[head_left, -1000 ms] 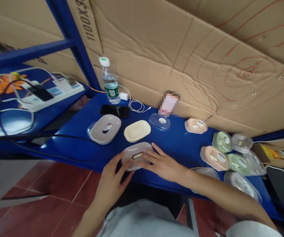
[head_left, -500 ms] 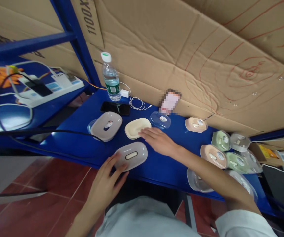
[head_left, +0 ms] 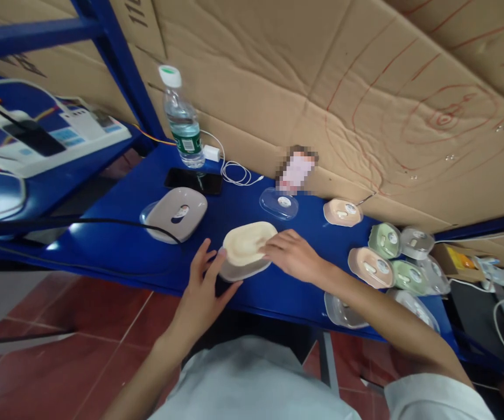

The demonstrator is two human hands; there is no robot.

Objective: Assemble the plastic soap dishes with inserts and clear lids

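A cream oval soap-dish tray (head_left: 247, 242) now sits on top of a grey oval dish (head_left: 238, 270) near the front edge of the blue shelf (head_left: 138, 198). My right hand (head_left: 293, 255) grips the cream tray's right end with curled fingers. My left hand (head_left: 202, 286) holds the grey dish at its left side, thumb and fingers around the rim. A second grey dish (head_left: 175, 213) with a clear lid under it lies to the left. A clear lid (head_left: 279, 203) lies behind.
Several pink, green and clear dishes (head_left: 394, 262) crowd the shelf's right end. A water bottle (head_left: 182, 121), a black phone (head_left: 193, 180) and a white charger cable (head_left: 230, 171) sit at the back. Cardboard lines the wall. A black cable (head_left: 81, 221) crosses the left side.
My right hand left the grey dish, reached back to the cream tray, and brought it forward onto the grey dish. My left hand stayed on the grey dish. The view shifted slightly.
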